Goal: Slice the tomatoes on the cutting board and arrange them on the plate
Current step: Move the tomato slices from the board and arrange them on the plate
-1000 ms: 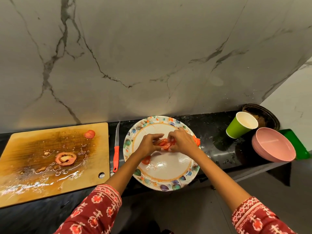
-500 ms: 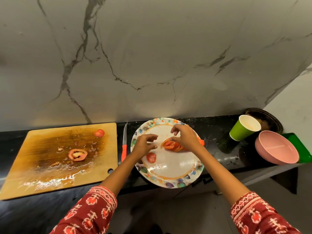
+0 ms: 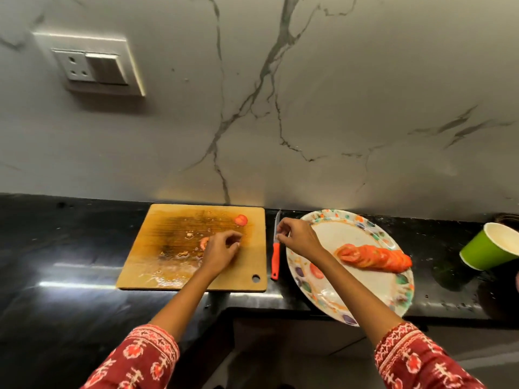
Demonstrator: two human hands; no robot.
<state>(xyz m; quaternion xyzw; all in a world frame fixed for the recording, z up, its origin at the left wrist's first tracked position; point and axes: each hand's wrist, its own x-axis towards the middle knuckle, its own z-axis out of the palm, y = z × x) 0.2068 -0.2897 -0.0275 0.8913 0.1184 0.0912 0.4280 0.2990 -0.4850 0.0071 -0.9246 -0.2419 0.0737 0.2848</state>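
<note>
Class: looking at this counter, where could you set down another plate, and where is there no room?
Free: the black counter left of the cutting board. Crowded: the strip between the board and the plate holds the knife; a green cup sits right of the plate.

You get dim, warm light from above and behind you. The black counter (image 3: 70, 248) shows streaked white glare at lower left, and the wet cutting board (image 3: 168, 265) glints near its front edge. A soft bright patch sits low on the marble wall (image 3: 337, 108). Wide-angle distortion bends the counter line and stretches the frame's corners. Your sleeves at the bottom edge look soft, slightly smeared.
</note>
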